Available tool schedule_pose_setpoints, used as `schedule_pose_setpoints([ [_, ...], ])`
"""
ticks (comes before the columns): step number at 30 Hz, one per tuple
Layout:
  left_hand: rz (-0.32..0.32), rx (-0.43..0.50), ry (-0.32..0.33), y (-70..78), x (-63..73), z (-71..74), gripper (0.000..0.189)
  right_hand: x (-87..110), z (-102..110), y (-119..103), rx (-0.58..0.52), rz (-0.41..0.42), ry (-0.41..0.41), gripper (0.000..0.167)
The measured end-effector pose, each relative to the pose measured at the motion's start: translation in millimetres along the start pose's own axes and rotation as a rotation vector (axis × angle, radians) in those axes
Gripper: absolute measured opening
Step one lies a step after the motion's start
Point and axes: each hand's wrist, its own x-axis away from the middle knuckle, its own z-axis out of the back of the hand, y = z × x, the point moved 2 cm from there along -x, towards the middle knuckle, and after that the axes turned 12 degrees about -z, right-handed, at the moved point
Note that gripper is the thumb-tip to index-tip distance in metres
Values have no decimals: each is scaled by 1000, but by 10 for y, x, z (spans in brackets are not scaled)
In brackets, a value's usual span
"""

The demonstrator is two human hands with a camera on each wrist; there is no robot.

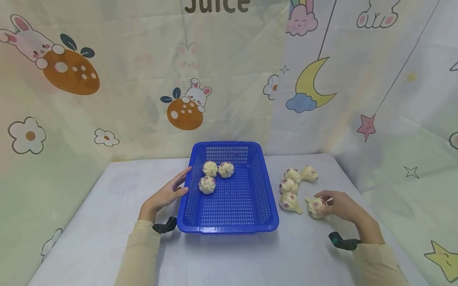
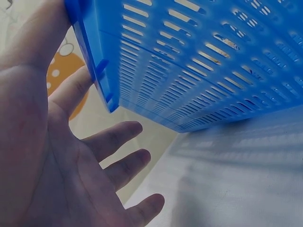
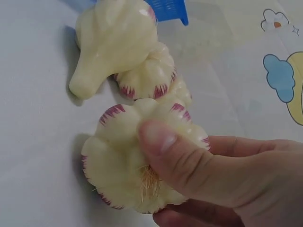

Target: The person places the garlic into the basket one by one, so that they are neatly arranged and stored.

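Note:
A blue plastic basket (image 1: 229, 229) with slotted walls stands on the table, and three garlic bulbs (image 1: 207, 185) lie in its far left part. At its left side, my left hand (image 1: 165, 195) touches the rim with thumb and index finger; in the left wrist view the other fingers (image 2: 128, 168) are spread away from the wall. To the right of the basket, my right hand (image 1: 345, 206) pinches a white garlic bulb (image 1: 317, 208) with purple streaks. The right wrist view shows the thumb (image 3: 180, 158) across its root end, with the other fingers partly hidden behind.
Several more garlic bulbs (image 1: 288, 186) lie in a loose cluster between the basket and my right hand, one with its stem toward me. A white cloth covers the table (image 1: 222, 262). A printed curtain (image 1: 236, 79) hangs behind it.

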Motion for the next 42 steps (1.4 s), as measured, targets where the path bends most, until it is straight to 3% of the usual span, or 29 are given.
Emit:
schedule_pose_setpoints([
  [19,7,10,6,68,14,-6,69,13,-12,-104,10,32,168,54],
  [29,-3,12,2,52,10,-10,69,-19,-53,-74,-38,2,181,55],
  [34,2,10,1,69,11,-9,69,-23,-74,-85,-47,51,211,59],
  [42,-2,8,2,52,10,-5,68,-36,-58,-130,-32,122,335,62],
])
